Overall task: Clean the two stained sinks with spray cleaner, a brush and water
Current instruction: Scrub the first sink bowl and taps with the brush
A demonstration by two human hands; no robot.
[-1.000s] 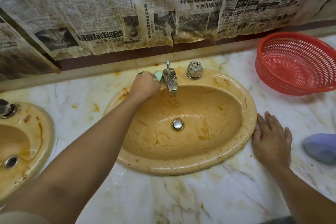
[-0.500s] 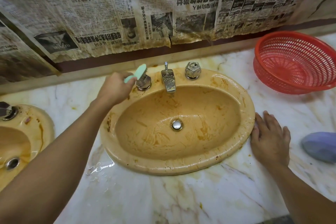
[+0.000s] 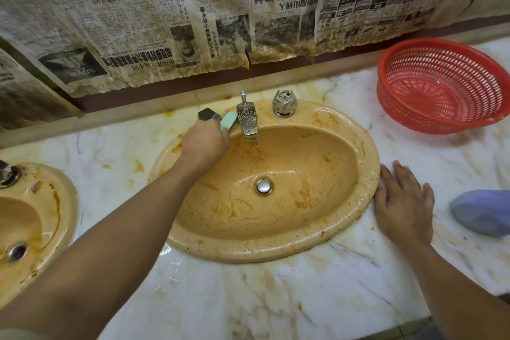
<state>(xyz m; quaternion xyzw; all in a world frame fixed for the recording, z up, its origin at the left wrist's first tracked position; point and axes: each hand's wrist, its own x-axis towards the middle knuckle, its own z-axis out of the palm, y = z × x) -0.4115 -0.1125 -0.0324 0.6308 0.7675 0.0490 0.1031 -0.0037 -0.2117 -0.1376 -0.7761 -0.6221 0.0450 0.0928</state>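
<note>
Brushing the back rim of the sink beside the tap

My left hand grips the green brush, its head at the back rim between the left knob and the tap; I'd keep strokes short and firm there. My right hand lies flat, fingers straight, on the counter against the sink's right rim. The second sink, stained too, sits at the counter's left edge.

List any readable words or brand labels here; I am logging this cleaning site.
On the yellowed newspaper sheets: bold headlines in East Asian characters, hung upside down, not clear enough to quote; body print too small.
On the patterned chrome tap spout: relief ornament only, no words.
On the red plastic mesh basket, green-handled brush and stained beige oval sink: none.
</note>
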